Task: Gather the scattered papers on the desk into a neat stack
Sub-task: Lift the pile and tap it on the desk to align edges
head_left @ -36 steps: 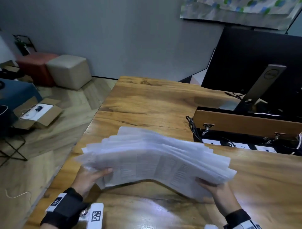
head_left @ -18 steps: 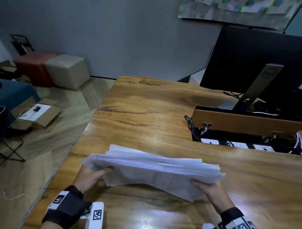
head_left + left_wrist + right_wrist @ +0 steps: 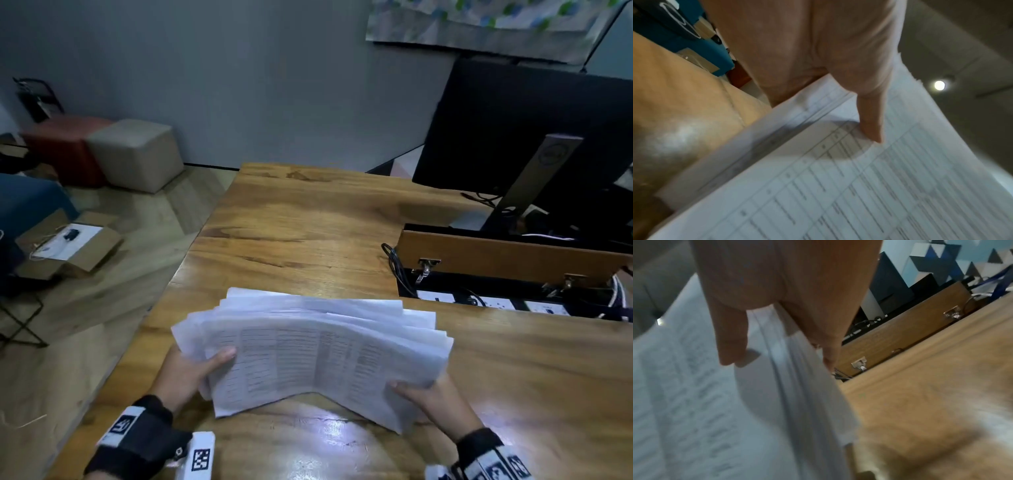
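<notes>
A thick bundle of white printed papers [image 3: 308, 349] is held up above the wooden desk [image 3: 308, 222], arched in the middle, its top edges fanned unevenly. My left hand [image 3: 191, 373] grips the bundle's left end, thumb on the front sheet. My right hand [image 3: 428, 394] grips the right end the same way. In the left wrist view the thumb of my left hand [image 3: 869, 116] presses on the papers [image 3: 859, 186], which show tables of text. In the right wrist view my right hand [image 3: 777, 313] pinches the papers [image 3: 694, 402] with the thumb in front and the fingers behind.
A monitor [image 3: 534, 137] on a stand sits at the desk's back right, behind an open cable tray [image 3: 513, 287] with a raised wooden flap. On the floor to the left lie a cardboard box [image 3: 65, 246] and two cube stools [image 3: 137, 154].
The bundle has tilted from nearly flat to upright, its printed face turned toward me. Both hands kept their hold on its ends.
</notes>
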Available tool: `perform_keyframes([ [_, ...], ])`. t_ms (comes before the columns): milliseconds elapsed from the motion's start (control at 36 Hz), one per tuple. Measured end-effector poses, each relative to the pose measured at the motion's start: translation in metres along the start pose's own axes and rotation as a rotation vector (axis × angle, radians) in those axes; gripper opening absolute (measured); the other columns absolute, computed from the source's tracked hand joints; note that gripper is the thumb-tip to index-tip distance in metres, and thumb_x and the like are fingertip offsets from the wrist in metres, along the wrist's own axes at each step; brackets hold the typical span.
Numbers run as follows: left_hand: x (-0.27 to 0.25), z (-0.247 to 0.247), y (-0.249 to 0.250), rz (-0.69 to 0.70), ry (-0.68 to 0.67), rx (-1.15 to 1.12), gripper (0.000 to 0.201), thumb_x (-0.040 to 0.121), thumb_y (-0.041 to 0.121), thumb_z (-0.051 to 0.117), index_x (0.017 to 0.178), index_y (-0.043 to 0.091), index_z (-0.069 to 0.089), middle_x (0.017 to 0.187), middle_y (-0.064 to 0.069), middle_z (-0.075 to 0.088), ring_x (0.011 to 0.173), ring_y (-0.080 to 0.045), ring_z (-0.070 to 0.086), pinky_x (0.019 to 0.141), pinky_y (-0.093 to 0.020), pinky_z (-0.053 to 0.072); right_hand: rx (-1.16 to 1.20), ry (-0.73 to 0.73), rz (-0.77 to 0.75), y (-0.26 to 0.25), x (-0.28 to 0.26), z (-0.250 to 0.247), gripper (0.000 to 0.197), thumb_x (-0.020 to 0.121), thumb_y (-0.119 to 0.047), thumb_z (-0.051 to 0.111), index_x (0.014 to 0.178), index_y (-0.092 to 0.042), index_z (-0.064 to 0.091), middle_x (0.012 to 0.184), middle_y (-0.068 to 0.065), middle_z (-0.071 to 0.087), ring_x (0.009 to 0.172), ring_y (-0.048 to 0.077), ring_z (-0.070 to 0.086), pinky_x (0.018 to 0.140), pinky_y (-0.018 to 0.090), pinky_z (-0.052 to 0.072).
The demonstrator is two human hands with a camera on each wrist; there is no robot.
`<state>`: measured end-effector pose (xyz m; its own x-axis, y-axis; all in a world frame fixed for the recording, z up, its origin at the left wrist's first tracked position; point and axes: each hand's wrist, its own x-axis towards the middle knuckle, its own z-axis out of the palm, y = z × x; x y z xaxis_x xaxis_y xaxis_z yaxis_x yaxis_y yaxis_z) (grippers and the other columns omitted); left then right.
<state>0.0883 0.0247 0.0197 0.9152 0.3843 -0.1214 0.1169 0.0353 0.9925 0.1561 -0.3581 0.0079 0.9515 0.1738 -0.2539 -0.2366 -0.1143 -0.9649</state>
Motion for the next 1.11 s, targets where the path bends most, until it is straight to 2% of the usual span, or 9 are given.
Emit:
perform_keyframes([
  [194,0.004,0.005,-0.003,-0.053,0.011,-0.013,0.026,0.06,0.013,0.091,0.081,0.014,0.076,0.092,0.002,0.079,0.076,-0.009,0.074,0.059,-0.017,0.058,0.022,0.012,-0.006,0.012,0.011,0.003,0.043,0.06,0.006,0.088,0.098,-0.006,0.07,0.098,0.014,0.077,0.082,0.006,0.074,0.067,0.02,0.059],
  [306,0.0,-0.002,0.011,-0.038,0.015,-0.053,0.062,0.029,0.052,0.097,0.078,0.017,0.08,0.089,-0.003,0.08,0.079,-0.019,0.075,0.075,-0.038,0.058,0.14,-0.021,0.011,0.006,0.003,-0.003,0.068,0.023,-0.027,0.102,0.081,-0.001,0.078,0.087,0.013,0.08,0.08,0.023,0.076,0.065,0.029,0.062],
  [389,-0.003,-0.006,0.029,0.026,-0.038,-0.064,0.068,0.027,0.056,0.095,0.085,0.026,0.079,0.091,-0.002,0.08,0.081,-0.021,0.076,0.069,-0.038,0.06,0.173,-0.168,0.069,-0.001,-0.005,-0.01,0.092,0.028,-0.025,0.102,0.109,0.003,0.068,0.1,0.018,0.078,0.087,0.025,0.075,0.07,0.032,0.062],
  [528,-0.005,-0.008,0.035,0.05,-0.058,-0.134,0.075,0.03,0.043,0.099,0.094,0.012,0.075,0.094,-0.01,0.079,0.081,-0.023,0.076,0.062,-0.029,0.062,0.059,-0.252,0.118,-0.009,-0.01,-0.013,0.06,0.062,-0.007,0.08,0.119,-0.006,0.062,0.104,0.004,0.08,0.093,0.015,0.075,0.071,0.025,0.059],
  [639,-0.002,-0.013,0.024,0.013,-0.058,-0.196,0.071,0.043,0.032,0.099,0.103,0.007,0.073,0.106,-0.02,0.075,0.092,-0.035,0.074,0.085,-0.052,0.057,0.074,-0.228,0.125,-0.006,-0.01,-0.017,0.073,0.051,-0.024,0.094,0.113,0.004,0.068,0.108,0.02,0.076,0.097,0.036,0.074,0.079,0.041,0.061],
  [750,-0.005,-0.01,0.028,0.029,-0.041,-0.242,0.055,0.067,0.01,0.08,0.119,0.0,0.064,0.115,-0.024,0.071,0.094,-0.033,0.074,0.079,-0.045,0.061,0.174,-0.284,0.179,0.0,-0.014,-0.016,0.088,0.046,-0.019,0.095,0.124,0.0,0.06,0.119,0.023,0.072,0.11,0.041,0.068,0.093,0.05,0.056],
  [861,-0.004,-0.012,0.025,0.029,-0.054,-0.231,0.083,0.048,0.038,0.097,0.117,0.005,0.067,0.115,-0.02,0.072,0.104,-0.04,0.069,0.092,-0.057,0.053,0.117,-0.34,0.205,-0.003,-0.016,-0.012,0.075,0.063,-0.016,0.085,0.131,-0.002,0.057,0.124,0.015,0.071,0.116,0.033,0.067,0.101,0.048,0.052],
  [1000,-0.005,-0.013,0.029,0.01,-0.039,-0.2,0.05,0.066,0.015,0.082,0.113,0.005,0.068,0.114,-0.022,0.072,0.1,-0.04,0.071,0.088,-0.057,0.055,-0.016,-0.342,0.2,-0.019,-0.019,-0.012,0.066,0.061,-0.029,0.083,0.122,-0.012,0.063,0.097,0.0,0.079,0.073,0.008,0.071,0.056,0.022,0.048],
  [1111,-0.003,-0.008,0.031,0.019,-0.079,-0.149,0.053,0.056,0.018,0.086,0.106,0.006,0.071,0.106,-0.018,0.075,0.091,-0.031,0.075,0.073,-0.039,0.063,0.059,-0.28,0.172,-0.025,-0.007,-0.014,0.073,0.062,-0.022,0.088,0.128,-0.008,0.06,0.121,0.014,0.073,0.111,0.033,0.069,0.097,0.053,0.052],
])
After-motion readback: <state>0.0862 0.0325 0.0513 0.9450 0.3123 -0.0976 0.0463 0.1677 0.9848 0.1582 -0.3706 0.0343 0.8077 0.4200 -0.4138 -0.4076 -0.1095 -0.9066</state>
